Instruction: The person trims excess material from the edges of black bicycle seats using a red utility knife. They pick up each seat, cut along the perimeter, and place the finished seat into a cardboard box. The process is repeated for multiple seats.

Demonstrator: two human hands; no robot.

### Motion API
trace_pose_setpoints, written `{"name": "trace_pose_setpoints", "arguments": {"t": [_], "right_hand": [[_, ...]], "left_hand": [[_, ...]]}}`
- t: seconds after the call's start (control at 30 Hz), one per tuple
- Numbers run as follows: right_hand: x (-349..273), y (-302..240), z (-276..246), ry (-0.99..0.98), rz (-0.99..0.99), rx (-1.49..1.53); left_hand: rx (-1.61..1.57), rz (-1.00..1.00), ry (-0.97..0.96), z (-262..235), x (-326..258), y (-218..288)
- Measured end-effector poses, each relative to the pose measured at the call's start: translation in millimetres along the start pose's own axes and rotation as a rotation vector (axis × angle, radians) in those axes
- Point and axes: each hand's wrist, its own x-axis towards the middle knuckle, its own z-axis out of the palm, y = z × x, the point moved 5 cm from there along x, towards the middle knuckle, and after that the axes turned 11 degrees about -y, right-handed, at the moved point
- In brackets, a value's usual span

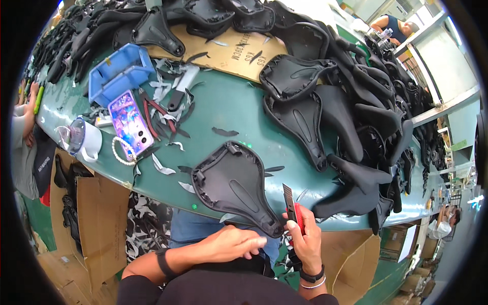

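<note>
A black bicycle saddle (231,178) lies underside up at the table's near edge, its narrow nose pointing toward me. Beside that nose, my right hand (305,239) is closed around a red-handled utility knife (299,219), its snap-off blade extended and pointing up and away. My left hand (229,245) hovers just below the saddle, with loosely bent fingers and nothing visible in them. A pale covering shows on one of its fingertips. Thin black trimmings (225,132) lie around the saddle.
Saddles (295,122) pile up at the right and far side, some on flat cardboard (223,53). To the left are a blue bin (119,73), red-handled pliers (155,114), a phone (130,119) and a mug (86,138). Open cardboard boxes (104,223) stand below the table. Other people work farther off.
</note>
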Motion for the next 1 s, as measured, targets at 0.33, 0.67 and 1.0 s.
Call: {"name": "trace_pose_setpoints", "arguments": {"t": [0.33,0.67,1.0], "right_hand": [[16.4,-64.5,25.5,-0.033,-0.263,-0.864],[-34.9,-43.9,5.6,-0.322,-0.023,-0.813],[28.6,-72.1,38.2,-0.432,-0.488,-0.829]], "left_hand": [[1.045,0.378,0.946,-70.9,-73.2,52.3],[0.977,0.407,0.928,-79.6,-67.7,36.7],[0.942,0.461,0.881,-86.7,-67.0,38.0]]}}
